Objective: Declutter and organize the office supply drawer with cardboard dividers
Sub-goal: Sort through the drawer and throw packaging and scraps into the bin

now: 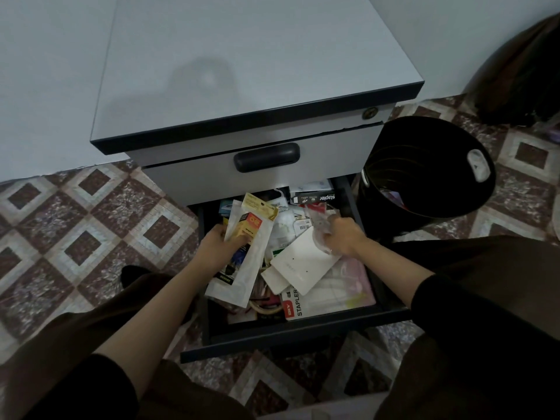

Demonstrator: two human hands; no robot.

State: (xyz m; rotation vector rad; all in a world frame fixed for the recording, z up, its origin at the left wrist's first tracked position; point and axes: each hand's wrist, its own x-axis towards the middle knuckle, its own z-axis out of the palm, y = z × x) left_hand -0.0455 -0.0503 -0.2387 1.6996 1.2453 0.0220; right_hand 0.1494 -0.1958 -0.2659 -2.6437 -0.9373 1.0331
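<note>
Left hand: curled round flat packets, a long white plastic sleeve and a yellow carded pack.
Right hand: pinches a crinkled clear plastic bag.
Handling: probably light, slippery film; pinch the stiffer card edges.
Around both hands: dark open drawer, heaped with supplies.
Right of right hand: round black waste bin.

Black sleeves, brown cloth over the legs, bare forearms and hands.

The left sleeve and right sleeve are plain black and end near the elbows, leaving the forearms bare down to the left hand and right hand. Loose dark brown cloth covers both legs; trousers or skirt cannot be told. A small pale glint on a right finger may be a thin ring. A black pointed foot covering shows beyond the left leg.
</note>
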